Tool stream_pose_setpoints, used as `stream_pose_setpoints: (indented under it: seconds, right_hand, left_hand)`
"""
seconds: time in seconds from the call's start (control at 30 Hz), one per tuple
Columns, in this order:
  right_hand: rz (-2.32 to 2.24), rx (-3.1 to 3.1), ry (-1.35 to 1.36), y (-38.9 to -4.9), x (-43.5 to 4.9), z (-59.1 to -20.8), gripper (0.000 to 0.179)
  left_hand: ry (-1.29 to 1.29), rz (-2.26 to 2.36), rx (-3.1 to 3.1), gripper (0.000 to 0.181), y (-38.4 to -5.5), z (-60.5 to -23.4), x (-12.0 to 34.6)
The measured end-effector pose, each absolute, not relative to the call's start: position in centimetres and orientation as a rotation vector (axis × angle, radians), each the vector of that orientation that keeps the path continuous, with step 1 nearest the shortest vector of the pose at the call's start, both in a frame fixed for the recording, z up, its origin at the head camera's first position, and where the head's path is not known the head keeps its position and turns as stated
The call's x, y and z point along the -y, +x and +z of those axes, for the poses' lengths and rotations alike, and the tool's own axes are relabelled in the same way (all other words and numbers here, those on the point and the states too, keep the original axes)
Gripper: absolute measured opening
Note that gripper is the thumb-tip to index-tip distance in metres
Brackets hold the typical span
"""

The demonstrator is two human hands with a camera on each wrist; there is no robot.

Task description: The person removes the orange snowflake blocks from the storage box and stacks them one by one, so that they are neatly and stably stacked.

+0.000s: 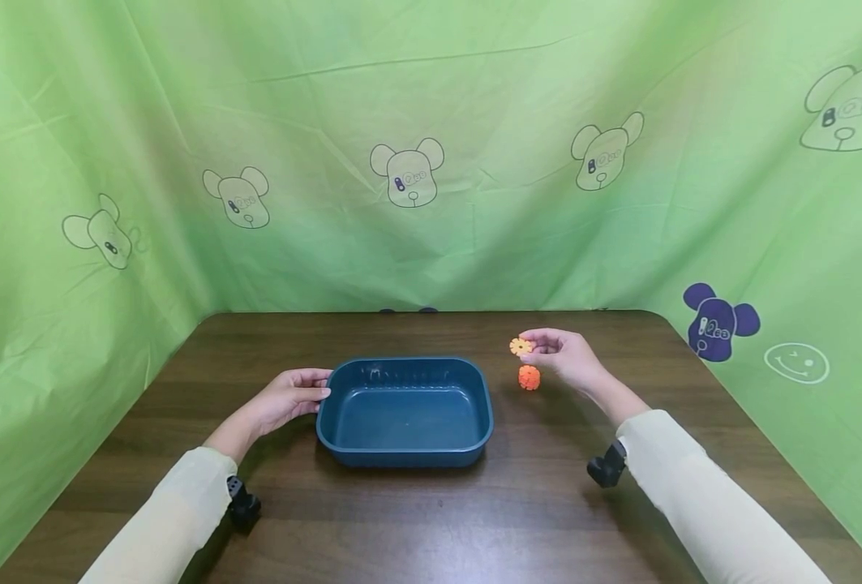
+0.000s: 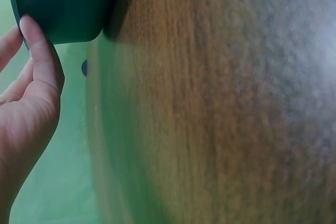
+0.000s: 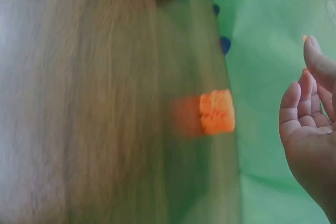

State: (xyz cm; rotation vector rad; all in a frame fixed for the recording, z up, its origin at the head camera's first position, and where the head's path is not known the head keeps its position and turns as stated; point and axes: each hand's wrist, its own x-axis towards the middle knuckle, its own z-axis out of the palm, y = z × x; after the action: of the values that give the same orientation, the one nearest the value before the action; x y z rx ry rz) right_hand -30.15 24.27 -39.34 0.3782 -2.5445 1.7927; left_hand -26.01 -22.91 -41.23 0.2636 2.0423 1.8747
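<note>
The dark blue rectangular basin (image 1: 405,458) stands upright on the table, nothing inside it. At its left end, my left hand (image 1: 292,399) pinches the rim between thumb and fingers; the left wrist view has this hand (image 2: 34,95) against the basin's wall (image 2: 63,9). To the right of the basin, my right hand (image 1: 565,357) pinches a light orange flower-shaped disc (image 1: 521,346) up off the table. Only a sliver of that disc (image 3: 304,39) shows past the thumb in the right wrist view. Just below it sits a bright orange knobbly block (image 1: 529,378), apart from the hand.
A brown wooden table (image 1: 416,527) carries everything, with rounded far corners. Behind and around it hangs a green curtain (image 1: 314,97) printed with bear heads. A small black device (image 1: 607,465) is strapped at each wrist.
</note>
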Motion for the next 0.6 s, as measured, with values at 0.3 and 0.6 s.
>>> stream_pose_setpoints:
  seconds: [0.3,0.6]
  right_hand:
    - [1.785,2.585,0.318,-30.5,-26.0,-41.1,0.046]
    - [1.844,2.596,0.340,-31.1,-26.8,-42.4,0.047]
  left_hand:
    - [0.260,1.883,-2.042,0.053,-26.0,-41.3,22.9]
    - [0.266,1.885,-2.042,0.053,-25.9,-41.2,22.9]
